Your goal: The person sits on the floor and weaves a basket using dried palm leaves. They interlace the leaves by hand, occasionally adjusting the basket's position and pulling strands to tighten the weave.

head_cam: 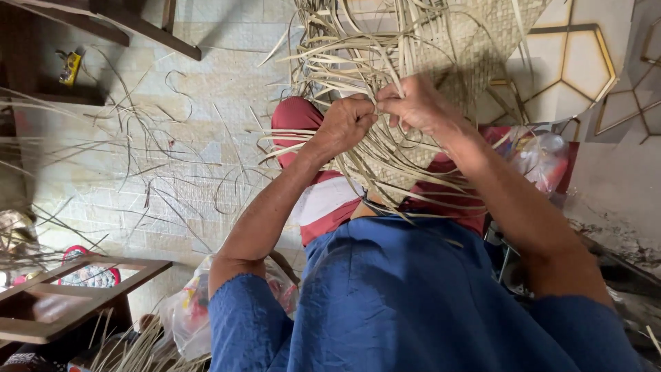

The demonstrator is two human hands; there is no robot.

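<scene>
A partly woven mat of pale dried leaf strips hangs in front of me, with many loose strips fanning out from its edge. My left hand is closed around a bunch of these strips at the mat's lower edge. Just to its right, my right hand pinches strips too, knuckles almost touching the left hand. Below the hands lie my legs in red and white cloth and my blue shirt.
Loose thin strips litter the tiled floor at left. A wooden frame stands at lower left, dark wooden furniture at top left. Plastic bags lie by my left elbow and another bag at right, near a patterned wall.
</scene>
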